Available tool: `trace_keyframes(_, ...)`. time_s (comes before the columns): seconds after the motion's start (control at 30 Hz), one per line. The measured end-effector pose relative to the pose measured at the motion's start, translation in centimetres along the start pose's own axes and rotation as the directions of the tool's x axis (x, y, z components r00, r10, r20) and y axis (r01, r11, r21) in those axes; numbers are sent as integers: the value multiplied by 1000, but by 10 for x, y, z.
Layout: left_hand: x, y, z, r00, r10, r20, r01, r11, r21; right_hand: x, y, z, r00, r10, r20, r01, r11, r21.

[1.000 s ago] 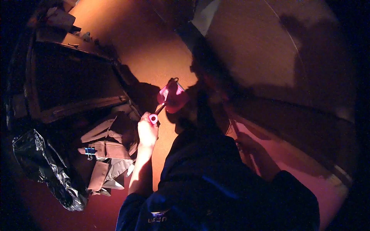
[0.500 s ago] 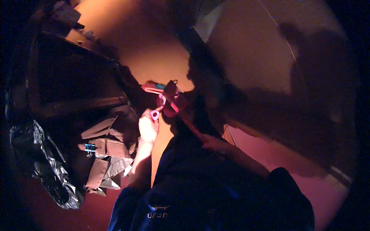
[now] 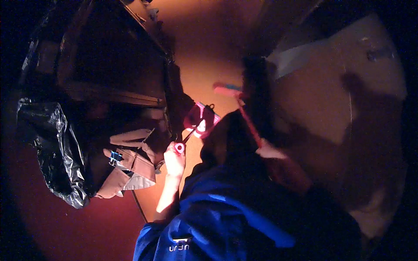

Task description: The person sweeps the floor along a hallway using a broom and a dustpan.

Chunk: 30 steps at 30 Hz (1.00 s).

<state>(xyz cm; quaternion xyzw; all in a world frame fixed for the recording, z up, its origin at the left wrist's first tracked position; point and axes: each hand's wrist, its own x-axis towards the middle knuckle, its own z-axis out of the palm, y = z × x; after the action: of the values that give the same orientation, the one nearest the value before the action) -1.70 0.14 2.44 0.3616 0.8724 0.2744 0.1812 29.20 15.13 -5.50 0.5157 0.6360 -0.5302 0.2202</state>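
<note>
Dustpan (image 3: 203, 122) looks light and stiff, so handle (image 3: 188, 138) it is; left hand (image 3: 173, 160) has fingers round that, right hand (image 3: 271, 150) clutches the broom (image 3: 250, 122).

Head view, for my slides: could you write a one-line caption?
In dim light, the left hand holds a pink dustpan while the right hand grips a broom.

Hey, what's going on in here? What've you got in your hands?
The person's left hand grips the handle of what looks like a pink dustpan. The right hand holds a long-handled brush. The brush's head is apart from the dustpan, farther out and to the right. A black plastic bag is off to the left.
</note>
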Motion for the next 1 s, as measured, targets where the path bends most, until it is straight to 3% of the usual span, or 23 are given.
trace_keyframes(0.1, 16, 15, 11, 998, -51, -37, 52, 997, 50, -8, -29, -6, 957, -207, 203, 202, 978, 44)
trace_keyframes(0.17, 22, 13, 6, 982, -184, -43, 183, 983, -28, -21, -41, -27, 911, -280, 303, 266, 960, 87)
trace_keyframes(0.2, 24, 18, 1, 972, -218, -82, 222, 974, 41, -24, -46, -41, 897, -290, 333, 274, 957, 97)
trace_keyframes(0.3, 11, 8, -4, 955, -287, -77, 284, 958, -47, -24, -80, -100, 929, -164, 333, 145, 986, 83)
trace_keyframes(0.4, -4, 7, -2, 930, -350, -114, 343, 936, -79, 5, -113, -149, 978, 62, 198, -73, 996, 49)
trace_keyframes(0.47, -7, 14, 3, 919, -358, -165, 351, 934, -69, 57, -112, -165, 995, -54, 78, 46, 994, 101)
trace_keyframes(0.53, -13, 3, 16, 906, -376, -196, 352, 924, -148, 93, -121, -168, 999, 6, 32, -6, 1000, -13)
trace_keyframes(0.57, -15, -3, 19, 902, -380, -207, 356, 923, -145, 97, -121, -161, 999, -47, 5, 47, 994, -95)
trace_keyframes(0.6, -16, -8, 23, 902, -367, -228, 342, 929, -142, 97, -120, -150, 999, -2, 45, 6, 995, -97)
trace_keyframes(0.67, -15, -12, 30, 902, -340, -267, 310, 939, -150, 60, -129, -130, 958, -107, 267, 149, 978, -144)
trace_keyframes(0.73, -4, 13, 23, 873, -424, -240, 397, 905, -156, 41, -108, -108, 930, -144, 337, 210, 963, -168)
trace_keyframes(0.93, -9, 11, 17, 847, -459, -268, 451, 888, -94, 20, -76, -107, 815, -178, 551, 302, 943, -142)
trace_keyframes(1.0, -13, 10, 19, 870, -413, -269, 400, 911, -102, 5, -116, -137, 897, -11, 442, 24, 999, -24)
